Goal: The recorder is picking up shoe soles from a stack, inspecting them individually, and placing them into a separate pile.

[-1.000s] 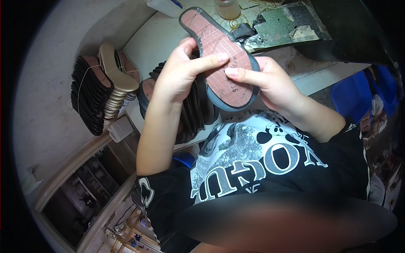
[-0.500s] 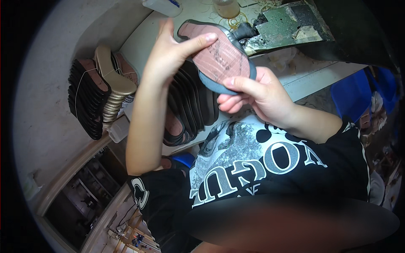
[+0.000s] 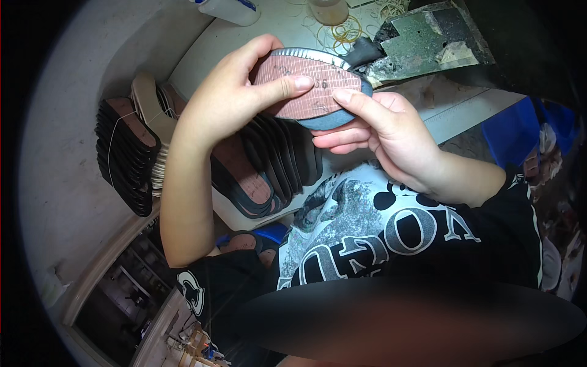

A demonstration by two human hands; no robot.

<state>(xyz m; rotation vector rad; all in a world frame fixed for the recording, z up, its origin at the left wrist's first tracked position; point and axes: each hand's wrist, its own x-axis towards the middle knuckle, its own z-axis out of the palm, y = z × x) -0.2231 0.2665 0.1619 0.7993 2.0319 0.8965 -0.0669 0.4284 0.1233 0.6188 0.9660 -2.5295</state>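
Note:
Both my hands hold one shoe insole (image 3: 312, 107) above the worktable. Its pinkish-brown lined board faces up, with a dark blue-grey padded rim along the near and right side and a shiny, pleated edge at the far side. My left hand (image 3: 229, 92) grips the left end, thumb pressed on the board and fingers around the far edge. At the right end, my right hand (image 3: 397, 125) pinches it with the thumb on top and the fingers underneath. Just below stands a row of dark insoles (image 3: 284, 153), partly hidden by my left wrist.
Against the left wall stand a tied bundle of black insoles (image 3: 125, 159) and some beige insoles (image 3: 145, 98). Farther back are rubber bands (image 3: 347, 38), a clear cup (image 3: 330, 12), a white container (image 3: 229, 11) and a worn green panel (image 3: 422, 49). Blue bins (image 3: 510, 131) sit at right.
My left hand has lowered its raised fingers and closed around the insole's far edge. The insole has turned more level, and its pleated edge now shows.

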